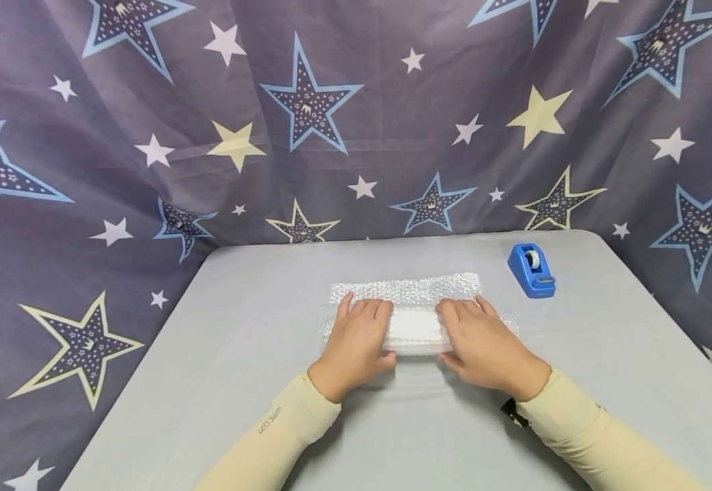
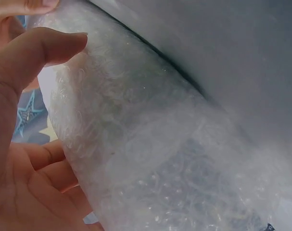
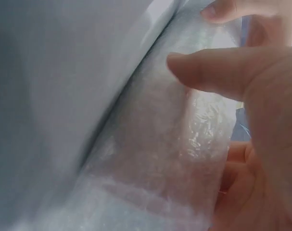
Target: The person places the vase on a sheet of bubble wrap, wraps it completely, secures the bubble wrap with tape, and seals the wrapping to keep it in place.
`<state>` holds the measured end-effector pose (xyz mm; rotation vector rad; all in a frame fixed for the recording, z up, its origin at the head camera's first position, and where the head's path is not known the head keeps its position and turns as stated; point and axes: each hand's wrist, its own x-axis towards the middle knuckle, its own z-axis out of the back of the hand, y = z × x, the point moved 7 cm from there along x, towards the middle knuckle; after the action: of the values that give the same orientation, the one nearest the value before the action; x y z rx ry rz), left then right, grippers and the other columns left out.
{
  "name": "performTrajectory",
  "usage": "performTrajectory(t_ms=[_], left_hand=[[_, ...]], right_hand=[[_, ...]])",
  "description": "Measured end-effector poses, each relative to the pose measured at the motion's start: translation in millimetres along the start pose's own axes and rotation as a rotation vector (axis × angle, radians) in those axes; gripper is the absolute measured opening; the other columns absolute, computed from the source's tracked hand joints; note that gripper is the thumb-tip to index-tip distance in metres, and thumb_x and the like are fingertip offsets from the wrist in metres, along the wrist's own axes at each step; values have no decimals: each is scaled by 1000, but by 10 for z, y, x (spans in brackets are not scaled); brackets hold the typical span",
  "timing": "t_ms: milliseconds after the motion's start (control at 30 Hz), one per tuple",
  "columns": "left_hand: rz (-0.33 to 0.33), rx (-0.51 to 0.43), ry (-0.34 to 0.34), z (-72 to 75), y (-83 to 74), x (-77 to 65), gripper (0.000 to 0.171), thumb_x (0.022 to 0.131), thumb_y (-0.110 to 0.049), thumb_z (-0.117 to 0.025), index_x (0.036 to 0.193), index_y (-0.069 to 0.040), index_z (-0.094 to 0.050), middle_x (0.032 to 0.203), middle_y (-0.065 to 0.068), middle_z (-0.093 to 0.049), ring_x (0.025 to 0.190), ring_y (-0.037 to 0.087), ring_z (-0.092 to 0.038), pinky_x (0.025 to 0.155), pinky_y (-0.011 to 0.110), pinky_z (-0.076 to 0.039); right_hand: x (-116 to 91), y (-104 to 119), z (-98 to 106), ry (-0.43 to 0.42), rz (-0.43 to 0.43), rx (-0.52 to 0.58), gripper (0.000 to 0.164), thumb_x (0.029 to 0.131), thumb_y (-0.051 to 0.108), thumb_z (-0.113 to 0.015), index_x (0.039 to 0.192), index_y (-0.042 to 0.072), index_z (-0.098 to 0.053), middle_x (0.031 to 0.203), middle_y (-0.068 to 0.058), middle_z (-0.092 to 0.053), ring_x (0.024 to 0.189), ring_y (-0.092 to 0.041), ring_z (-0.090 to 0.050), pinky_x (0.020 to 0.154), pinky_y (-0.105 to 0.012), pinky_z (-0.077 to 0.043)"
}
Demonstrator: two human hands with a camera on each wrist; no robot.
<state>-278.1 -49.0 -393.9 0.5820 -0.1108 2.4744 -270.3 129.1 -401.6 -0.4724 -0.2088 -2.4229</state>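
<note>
A piece of clear bubble wrap [image 1: 414, 346] lies rolled or folded around something whitish in the middle of the table, its flat far end [image 1: 405, 290] spread out behind. My left hand [image 1: 356, 341] grips the bundle's left part, thumb on the near side and fingers over the top. On the right part, my right hand [image 1: 487, 344] holds it the same way. Up close in the left wrist view, the thumb [image 2: 49, 45] presses the bubbled surface [image 2: 131, 115]. Likewise, the right thumb [image 3: 208, 70] rests against the wrap in the right wrist view. What is wrapped inside cannot be made out.
A blue tape dispenser [image 1: 530, 273] with a roll of tape stands at the back right of the grey-white table [image 1: 258, 307]. Behind and along the sides hangs a dark curtain [image 1: 380, 136] printed with stars.
</note>
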Motion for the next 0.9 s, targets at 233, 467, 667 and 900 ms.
performTrajectory(t_ms=[233, 467, 667, 900], left_hand=[[9, 12, 37, -14, 4, 0, 66, 62, -23, -87, 120, -10, -58, 123, 4, -68, 119, 25, -64, 118, 65, -31], [10, 57, 60, -83, 11, 0, 74, 59, -20, -94, 122, -12, -55, 127, 4, -65, 123, 25, -62, 118, 64, -30], [8, 98, 56, -80, -2, -7, 73, 55, -27, -95, 115, -13, -55, 118, 3, -66, 112, 26, -64, 116, 60, -33], [-35, 140, 41, 14, -89, -23, 68, 53, -30, -93, 105, -14, -54, 97, 1, -62, 90, 26, -65, 100, 50, -45]], right_hand=[[9, -31, -46, 10, -20, 15, 79, 65, 25, -93, 126, 6, -46, 122, -14, -65, 121, -35, -61, 113, -72, -31], [30, -63, -67, 5, -25, -19, 77, 64, 28, -96, 122, 8, -49, 119, -11, -65, 118, -34, -62, 113, -71, -32], [41, -64, -31, -3, -11, -13, 71, 61, 28, -96, 113, 12, -50, 111, -9, -66, 113, -33, -64, 112, -71, -32], [35, -50, 36, 10, -14, 0, 70, 55, 26, -95, 106, 14, -49, 99, -3, -64, 101, -29, -66, 112, -71, -34]])
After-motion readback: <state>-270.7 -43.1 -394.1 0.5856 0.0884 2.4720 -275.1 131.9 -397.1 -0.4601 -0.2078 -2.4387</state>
